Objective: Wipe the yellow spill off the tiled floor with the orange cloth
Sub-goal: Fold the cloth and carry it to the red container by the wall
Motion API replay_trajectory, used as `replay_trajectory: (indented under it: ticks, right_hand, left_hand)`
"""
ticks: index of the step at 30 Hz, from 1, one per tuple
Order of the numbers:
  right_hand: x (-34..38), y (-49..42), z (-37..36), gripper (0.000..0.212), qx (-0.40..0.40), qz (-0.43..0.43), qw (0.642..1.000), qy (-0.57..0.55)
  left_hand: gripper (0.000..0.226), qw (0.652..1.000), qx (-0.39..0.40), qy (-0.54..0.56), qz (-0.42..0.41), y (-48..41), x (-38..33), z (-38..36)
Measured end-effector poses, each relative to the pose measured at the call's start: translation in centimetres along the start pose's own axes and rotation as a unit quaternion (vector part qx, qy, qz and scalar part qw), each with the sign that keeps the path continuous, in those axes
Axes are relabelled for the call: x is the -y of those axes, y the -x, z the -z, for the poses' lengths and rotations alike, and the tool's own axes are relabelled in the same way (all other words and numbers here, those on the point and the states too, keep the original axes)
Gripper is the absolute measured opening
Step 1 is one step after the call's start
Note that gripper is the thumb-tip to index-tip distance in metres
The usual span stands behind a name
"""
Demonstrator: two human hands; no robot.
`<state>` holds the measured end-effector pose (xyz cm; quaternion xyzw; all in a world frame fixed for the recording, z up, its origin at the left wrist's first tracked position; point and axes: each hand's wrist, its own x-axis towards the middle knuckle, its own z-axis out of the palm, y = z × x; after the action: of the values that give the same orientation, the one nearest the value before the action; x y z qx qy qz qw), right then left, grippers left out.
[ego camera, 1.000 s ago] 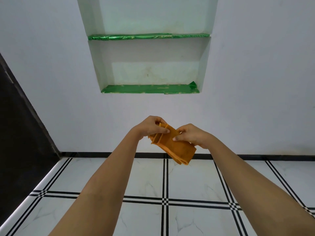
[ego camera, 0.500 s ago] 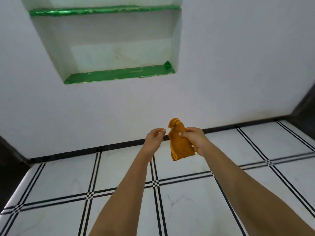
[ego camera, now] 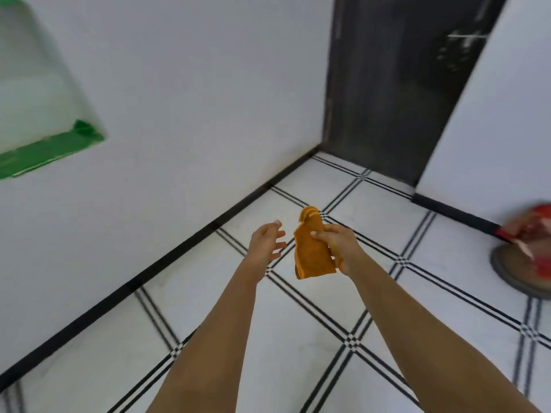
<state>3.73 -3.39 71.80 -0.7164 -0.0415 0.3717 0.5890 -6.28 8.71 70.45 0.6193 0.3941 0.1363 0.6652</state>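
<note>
My right hand (ego camera: 337, 245) grips the folded orange cloth (ego camera: 311, 254), which hangs upright in the air above the white tiled floor (ego camera: 298, 338). My left hand (ego camera: 267, 244) floats just left of the cloth, fingers spread, holding nothing and not touching it. No yellow spill shows anywhere on the tiles in this frame.
A white wall with a black skirting runs diagonally on the left, with a green-lined niche (ego camera: 44, 150) at the far left. A dark door (ego camera: 396, 84) stands in the corner. At the right edge a blurred red and brown object (ego camera: 524, 254) lies on the floor.
The view has swung to the right, bringing the door and the red object into sight. My left hand let go of the cloth and opened; the right hand keeps holding it.
</note>
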Motion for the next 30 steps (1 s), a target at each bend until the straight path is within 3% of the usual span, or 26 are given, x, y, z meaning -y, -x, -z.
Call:
replay_trajectory:
  ticks: [9, 17, 30]
  right_hand:
    - [1.0, -3.5, 25.4, 0.044, -0.168, 0.008, 0.981, -0.094]
    - [0.5, -7.1, 45.3, 0.041, -0.296, 0.013, 0.936, -0.189]
    - [4.3, -19.9, 75.2, 0.052, -0.367, -0.040, 0.895, -0.250]
  left_hand:
    - [0.033, 0.987, 0.155, -0.034, 0.001, -3.1, -3.5, -26.8]
    - [0.041, 0.956, 0.276, -0.101, 0.007, -5.9, -5.3, -49.1]
    - [0.039, 0.909, 0.389, -0.139, 0.050, -16.6, -9.2, -83.0]
